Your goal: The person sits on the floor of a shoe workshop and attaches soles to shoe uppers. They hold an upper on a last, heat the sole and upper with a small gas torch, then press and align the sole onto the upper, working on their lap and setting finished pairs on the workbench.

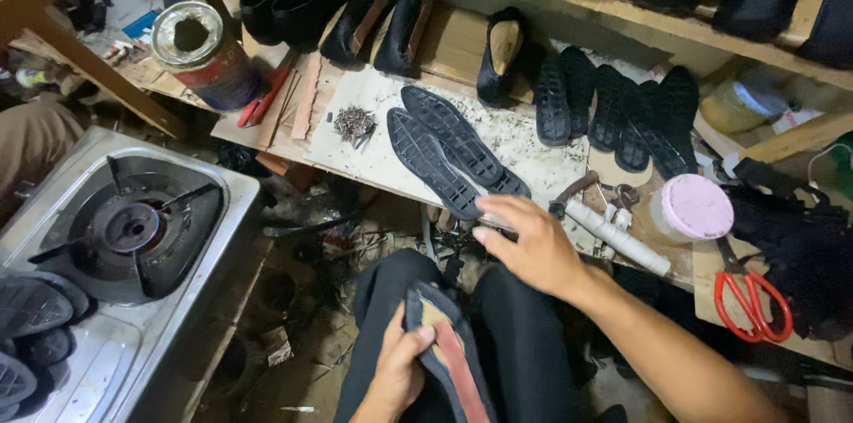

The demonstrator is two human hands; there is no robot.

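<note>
**Sole pickup in progress, upper in lap**

Left hand (395,370) is clenched around a dark shoe upper (444,352) with tan-and-red lining, resting on the lap at 6 o'clock. Right hand (533,241) has its fingers spread on the heel end of a black rubber sole (426,161) at the bench edge; not closed on it yet. Second sole (462,139) lies just beside it, overlapping. By the look of it: upper ready, sole unattached. Hidden: the contact under the right palm, the toe of the upper, and the glue state. Nail pile (354,123) at 11 o'clock is untouched.
</note>
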